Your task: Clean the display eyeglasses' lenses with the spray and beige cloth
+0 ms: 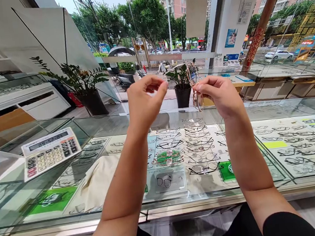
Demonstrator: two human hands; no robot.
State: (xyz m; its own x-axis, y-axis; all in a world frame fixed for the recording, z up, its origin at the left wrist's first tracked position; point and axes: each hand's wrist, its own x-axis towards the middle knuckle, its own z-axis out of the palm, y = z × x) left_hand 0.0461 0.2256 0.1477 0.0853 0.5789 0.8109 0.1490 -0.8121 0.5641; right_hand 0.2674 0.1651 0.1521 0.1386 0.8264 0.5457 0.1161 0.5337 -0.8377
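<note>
My right hand (217, 91) pinches a thin-rimmed pair of eyeglasses (200, 109) between thumb and fingers, raised above the glass counter. The eyeglasses hang edge-up, one lens above the fingertips and one below. To their left, apart from them, my left hand (146, 102) is held up at about the same height. Its fingers are curled in toward the thumb, and no object shows in them. Beneath both hands, rows of eyeglass frames (205, 168) lie inside the display counter (179, 201).
A calculator (51, 152) rests on the counter at left, with a beige cloth (102, 182) nearer me. Green cards (52, 199) lie among the frames. Beyond the counter stand potted plants (94, 102) and a large window. More frames (307, 149) fill the case at right.
</note>
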